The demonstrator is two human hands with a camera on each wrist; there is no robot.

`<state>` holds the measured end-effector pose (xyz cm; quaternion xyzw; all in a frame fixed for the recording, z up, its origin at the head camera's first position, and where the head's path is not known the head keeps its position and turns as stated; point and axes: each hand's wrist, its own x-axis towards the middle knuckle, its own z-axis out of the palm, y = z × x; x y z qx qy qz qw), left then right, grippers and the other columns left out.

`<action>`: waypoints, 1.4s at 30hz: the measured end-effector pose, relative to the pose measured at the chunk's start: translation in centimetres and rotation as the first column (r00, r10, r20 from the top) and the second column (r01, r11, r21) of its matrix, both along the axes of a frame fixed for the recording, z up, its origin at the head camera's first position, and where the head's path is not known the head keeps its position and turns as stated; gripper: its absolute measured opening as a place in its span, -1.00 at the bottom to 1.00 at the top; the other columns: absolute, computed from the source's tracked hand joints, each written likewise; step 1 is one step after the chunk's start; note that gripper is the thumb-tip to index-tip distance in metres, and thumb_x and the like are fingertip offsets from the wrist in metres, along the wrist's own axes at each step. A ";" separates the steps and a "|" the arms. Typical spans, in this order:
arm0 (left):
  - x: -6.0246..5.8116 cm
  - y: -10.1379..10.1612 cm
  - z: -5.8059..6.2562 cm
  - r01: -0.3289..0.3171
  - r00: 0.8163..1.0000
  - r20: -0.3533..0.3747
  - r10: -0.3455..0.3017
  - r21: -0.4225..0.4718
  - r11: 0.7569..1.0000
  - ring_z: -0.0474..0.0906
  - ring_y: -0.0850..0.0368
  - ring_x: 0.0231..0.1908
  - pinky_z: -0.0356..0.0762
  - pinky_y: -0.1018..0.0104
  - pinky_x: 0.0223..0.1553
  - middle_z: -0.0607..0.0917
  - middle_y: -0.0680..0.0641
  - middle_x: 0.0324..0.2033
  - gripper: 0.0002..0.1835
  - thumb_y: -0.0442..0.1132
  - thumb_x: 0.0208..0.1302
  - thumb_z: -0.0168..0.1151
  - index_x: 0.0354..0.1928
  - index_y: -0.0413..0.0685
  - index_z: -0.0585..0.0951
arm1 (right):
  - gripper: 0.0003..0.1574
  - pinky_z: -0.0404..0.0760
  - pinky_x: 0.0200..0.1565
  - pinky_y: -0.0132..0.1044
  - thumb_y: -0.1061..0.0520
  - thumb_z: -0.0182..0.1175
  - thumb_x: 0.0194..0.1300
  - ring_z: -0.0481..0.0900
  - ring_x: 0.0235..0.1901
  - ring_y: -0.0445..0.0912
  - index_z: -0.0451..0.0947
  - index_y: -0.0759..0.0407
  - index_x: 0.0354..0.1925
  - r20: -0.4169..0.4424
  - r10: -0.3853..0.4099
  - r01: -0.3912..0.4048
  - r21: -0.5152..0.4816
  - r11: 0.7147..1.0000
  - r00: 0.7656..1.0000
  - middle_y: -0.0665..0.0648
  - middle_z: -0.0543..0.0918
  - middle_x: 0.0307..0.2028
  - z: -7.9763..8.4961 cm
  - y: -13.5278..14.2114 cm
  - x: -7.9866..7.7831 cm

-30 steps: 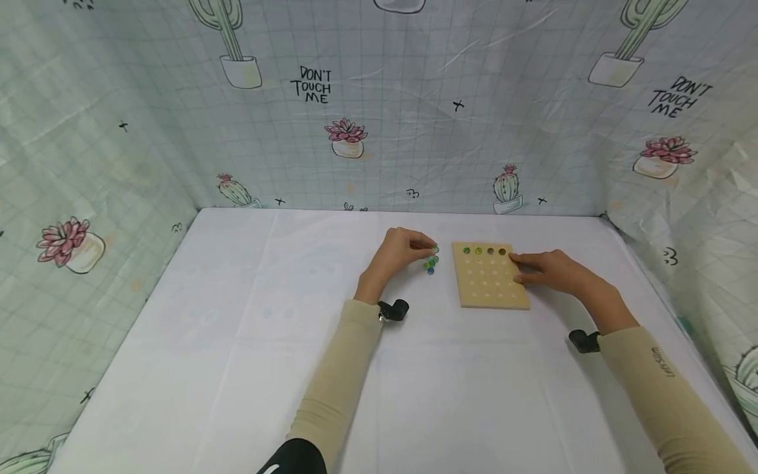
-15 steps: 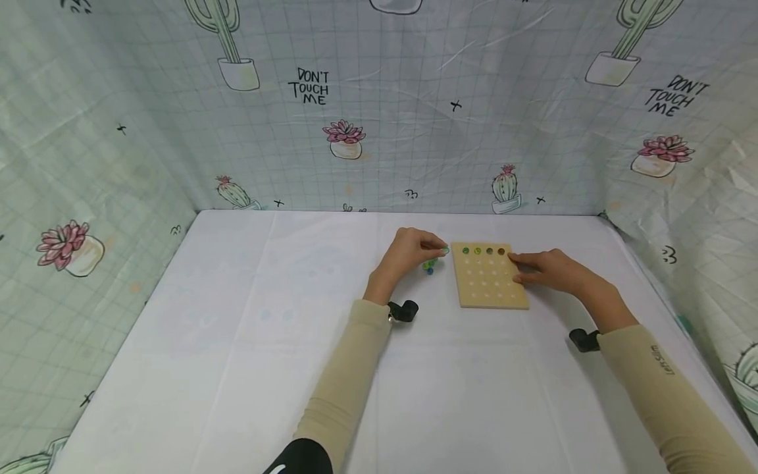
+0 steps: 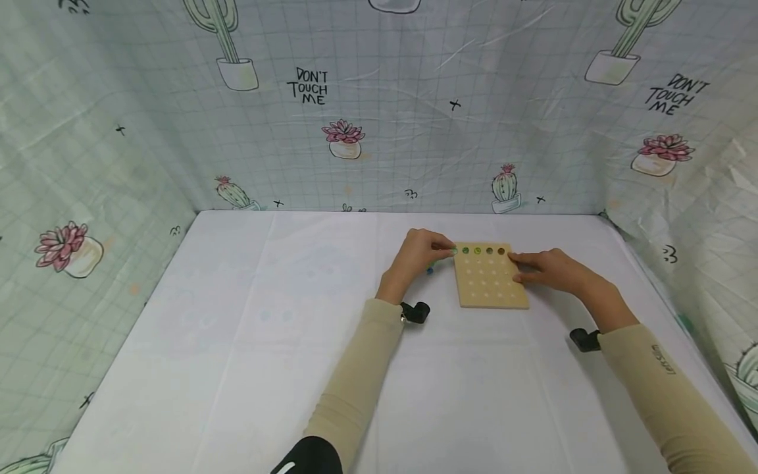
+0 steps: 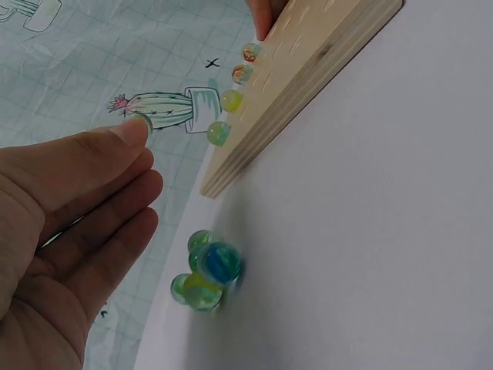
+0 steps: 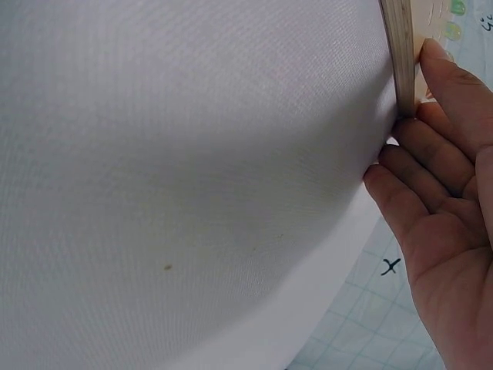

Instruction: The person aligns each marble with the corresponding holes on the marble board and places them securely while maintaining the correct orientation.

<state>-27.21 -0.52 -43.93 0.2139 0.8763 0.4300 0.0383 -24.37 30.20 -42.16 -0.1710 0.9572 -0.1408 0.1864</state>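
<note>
My left hand (image 3: 416, 254) pinches a small greenish glass marble (image 4: 142, 121) between thumb and forefinger, mostly hidden by the fingertips. It hovers by the far left corner of a square wooden board (image 3: 493, 293) with rows of shallow hollows. Along the board's far row sit several marbles, including a green marble (image 4: 219, 133), a yellow marble (image 4: 231, 100) and reddish ones. My right hand (image 3: 553, 271) grips the board's right edge, thumb on its top face and fingers by the side. Below my left hand, a cluster of loose marbles (image 4: 203, 294) lies on the table, a blue marble (image 4: 221, 263) among them.
A white cloth covers the table (image 3: 296, 368). Behind and at both sides hangs a curtain (image 3: 403, 145) printed with cacti. Black wrist cameras are strapped to both wrists.
My left hand has moved right with its marble, from above the loose cluster to the board's far left corner. The right hand and the board have stayed in place.
</note>
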 end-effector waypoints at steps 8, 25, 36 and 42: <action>-0.3 1.3 -0.6 0.001 1.000 0.012 -0.001 -0.007 1.000 0.70 0.27 -0.13 0.59 0.53 -0.13 0.82 0.06 -0.18 -0.79 -0.20 0.24 0.47 -0.09 0.00 0.82 | -0.15 0.41 0.26 0.32 -0.15 0.25 0.44 0.36 0.32 0.41 0.30 0.28 0.46 -0.022 0.019 -0.019 0.003 1.000 1.000 0.47 0.39 0.34 0.0 0.1 0.1; -0.4 3.5 -0.7 0.008 1.000 -0.009 -0.009 -0.116 0.993 0.69 0.25 -0.06 0.56 0.55 -0.04 0.82 0.10 -0.21 -0.83 -0.19 0.20 0.51 -0.17 0.01 0.84 | -0.18 0.42 0.24 0.32 -0.12 0.27 0.43 0.40 0.30 0.41 0.34 0.29 0.44 -0.044 0.039 -0.039 -0.004 0.999 0.998 0.46 0.43 0.32 0.2 0.2 0.2; -0.2 4.2 -0.8 -0.063 0.998 -0.003 0.063 -0.179 0.982 0.68 0.26 -0.09 0.59 0.53 -0.10 0.82 0.13 -0.23 -0.80 -0.15 0.18 0.51 -0.15 0.05 0.83 | -0.15 0.40 0.26 0.33 -0.16 0.27 0.42 0.38 0.30 0.42 0.32 0.27 0.45 -0.031 0.027 -0.027 0.026 0.999 0.999 0.47 0.41 0.32 0.2 0.0 -0.1; 0.2 4.5 -0.8 -0.095 0.996 -0.015 0.094 -0.180 0.979 0.69 0.26 -0.11 0.58 0.58 -0.17 0.82 0.12 -0.22 -0.80 -0.15 0.17 0.51 -0.15 0.05 0.84 | -0.16 0.40 0.26 0.32 -0.14 0.28 0.42 0.38 0.30 0.41 0.33 0.28 0.44 -0.038 0.031 -0.030 0.019 0.999 0.999 0.46 0.42 0.32 0.1 0.1 -0.1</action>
